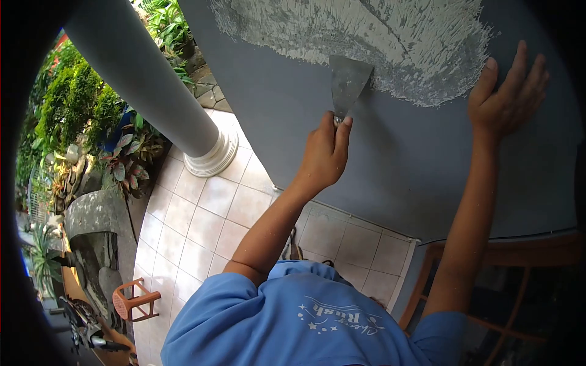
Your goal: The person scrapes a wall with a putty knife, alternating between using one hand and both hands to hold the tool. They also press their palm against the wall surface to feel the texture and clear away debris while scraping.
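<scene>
My left hand (326,152) is wrapped round the handle of a putty knife (350,82), whose wide metal blade points up. The blade's top edge lies at the lower border of a rough, scraped whitish patch (421,52) on the grey wall (293,91). Further right, my right hand (510,97) rests against the wall beside the patch's right edge, its fingers spread and holding nothing.
A grey column (152,73) with a round white base stands on the tiled floor (201,213) at the left. An orange stool (135,300) is at the lower left, near plants and rocks. A wooden-framed window (522,293) is at the lower right.
</scene>
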A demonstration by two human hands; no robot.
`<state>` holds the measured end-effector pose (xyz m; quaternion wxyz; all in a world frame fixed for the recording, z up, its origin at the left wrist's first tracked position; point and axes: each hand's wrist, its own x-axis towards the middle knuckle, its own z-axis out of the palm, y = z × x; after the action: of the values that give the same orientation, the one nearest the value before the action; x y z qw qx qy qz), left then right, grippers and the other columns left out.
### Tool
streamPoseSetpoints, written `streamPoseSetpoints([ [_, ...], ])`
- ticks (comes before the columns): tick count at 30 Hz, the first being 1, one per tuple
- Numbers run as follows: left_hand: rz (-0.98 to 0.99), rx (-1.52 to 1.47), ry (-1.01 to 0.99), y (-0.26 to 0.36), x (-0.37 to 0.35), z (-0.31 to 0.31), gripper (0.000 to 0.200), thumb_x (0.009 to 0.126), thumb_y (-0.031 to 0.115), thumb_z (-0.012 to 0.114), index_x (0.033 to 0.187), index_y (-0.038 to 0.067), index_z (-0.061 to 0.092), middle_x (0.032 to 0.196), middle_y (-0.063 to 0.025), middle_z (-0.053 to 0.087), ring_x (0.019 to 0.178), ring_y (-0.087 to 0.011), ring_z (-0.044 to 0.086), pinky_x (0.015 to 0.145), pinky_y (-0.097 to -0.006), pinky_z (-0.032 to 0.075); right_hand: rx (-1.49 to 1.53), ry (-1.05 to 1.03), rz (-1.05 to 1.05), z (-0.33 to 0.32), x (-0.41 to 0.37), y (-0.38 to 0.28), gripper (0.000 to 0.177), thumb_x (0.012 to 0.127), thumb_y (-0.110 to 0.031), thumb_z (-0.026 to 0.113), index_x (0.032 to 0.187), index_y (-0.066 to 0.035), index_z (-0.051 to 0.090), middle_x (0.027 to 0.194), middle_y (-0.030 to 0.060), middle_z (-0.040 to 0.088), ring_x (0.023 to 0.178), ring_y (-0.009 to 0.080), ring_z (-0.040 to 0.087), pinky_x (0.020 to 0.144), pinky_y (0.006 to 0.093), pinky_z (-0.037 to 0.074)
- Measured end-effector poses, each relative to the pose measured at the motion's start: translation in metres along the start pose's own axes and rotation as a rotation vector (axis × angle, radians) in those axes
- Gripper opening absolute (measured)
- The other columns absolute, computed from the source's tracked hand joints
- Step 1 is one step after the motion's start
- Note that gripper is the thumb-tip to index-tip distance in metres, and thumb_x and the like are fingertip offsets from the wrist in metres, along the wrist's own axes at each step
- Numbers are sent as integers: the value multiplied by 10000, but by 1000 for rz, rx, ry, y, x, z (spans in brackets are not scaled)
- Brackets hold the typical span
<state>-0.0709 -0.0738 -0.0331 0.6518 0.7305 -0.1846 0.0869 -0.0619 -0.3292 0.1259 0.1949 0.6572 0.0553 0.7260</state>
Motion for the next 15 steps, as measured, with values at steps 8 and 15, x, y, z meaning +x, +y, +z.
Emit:
streamPoseSetpoints([
  [8,-26,-26,-33,8,6,-15,331,1051,317,458,916,15,443,578,21,443,462,-47,415,438,-240,373,49,69,-37,6,1,3,510,972,-441,523,1385,-142,537,1400,204,493,1276,443,479,1011,560,409],
  [15,105,109,-62,45,28,-9,338,1047,286,465,926,-29,459,548,-36,493,472,-106,467,459,-293,378,50,74,-27,3,4,-5,515,972,-458,516,1389,-156,536,1411,205,488,1285,449,473,1000,576,408],
])
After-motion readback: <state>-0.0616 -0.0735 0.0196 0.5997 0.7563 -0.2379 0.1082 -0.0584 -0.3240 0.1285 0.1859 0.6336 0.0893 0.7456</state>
